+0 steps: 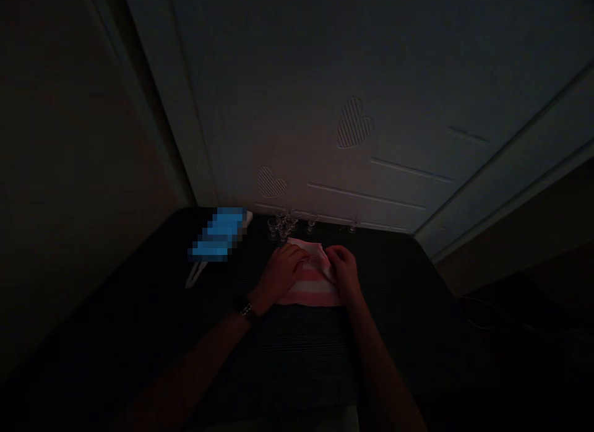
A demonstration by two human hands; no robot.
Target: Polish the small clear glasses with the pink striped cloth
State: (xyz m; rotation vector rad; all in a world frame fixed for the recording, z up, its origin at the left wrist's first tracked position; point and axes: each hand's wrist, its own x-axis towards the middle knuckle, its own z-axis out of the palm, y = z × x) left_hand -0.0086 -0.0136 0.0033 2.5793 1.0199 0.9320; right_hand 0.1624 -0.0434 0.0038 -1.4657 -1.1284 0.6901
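A pink-and-white striped cloth [315,286] lies on the dark table, its right side raised in a fold. My left hand [285,268] rests over the cloth's left part with the fingers stretched out across it. At the fold on the right, my right hand [343,265] has its fingers curled in and pinches the cloth's edge. Just beyond the cloth stands a cluster of small clear stemmed glasses [282,224]. Another small glass [310,224] stands slightly to the right of them, and one more glass [352,225] is farther right. The dim light hides the fingertips' exact contact.
A phone-like device with a blurred blue screen [218,234] leans at the left, with a pale stand leg [195,274] below. The dark table [288,358] meets a white panel [278,110] with raised hearts and lines at its back edge. A pale cable [487,327] shows at right.
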